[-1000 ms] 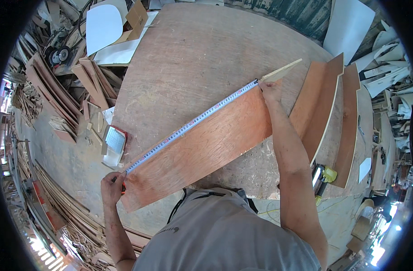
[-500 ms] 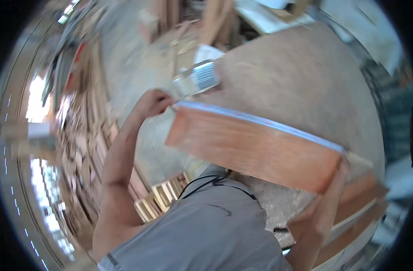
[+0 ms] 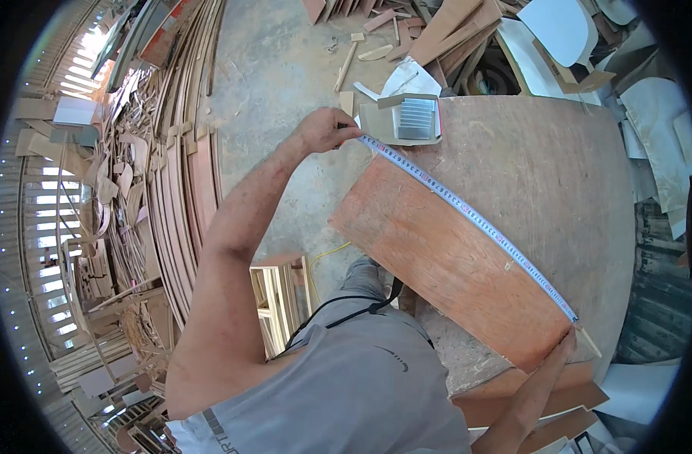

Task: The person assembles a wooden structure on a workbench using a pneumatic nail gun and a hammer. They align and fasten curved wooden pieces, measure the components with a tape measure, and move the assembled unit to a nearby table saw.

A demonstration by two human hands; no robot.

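Note:
A reddish-brown plywood board (image 3: 444,253) lies slantwise on the large wooden worktop (image 3: 535,144), partly past its near edge toward my body. Along the board's far long edge runs a taut white tape measure (image 3: 478,221). My left hand (image 3: 327,130) pinches the tape's far-left end, a little beyond the board's corner, above the floor. At the board's near-right end, my right hand (image 3: 561,348) is closed at the corner where the tape's other end lies. Its fingertips are partly hidden. A thin pale wood strip (image 3: 589,342) sticks out beside that hand.
An open carton (image 3: 418,119) with grey ribbed contents stands at the worktop's far-left edge. Long planks (image 3: 183,181) and wood scraps fill the left side. A slatted wooden piece (image 3: 279,303) stands near my left side. More boards (image 3: 539,397) are stacked at lower right.
The view has turned and become sharper. Board and tape now slope more steeply across it. My left hand appears farther right and higher, still pinching the tape; my right hand remains at the board's other end.

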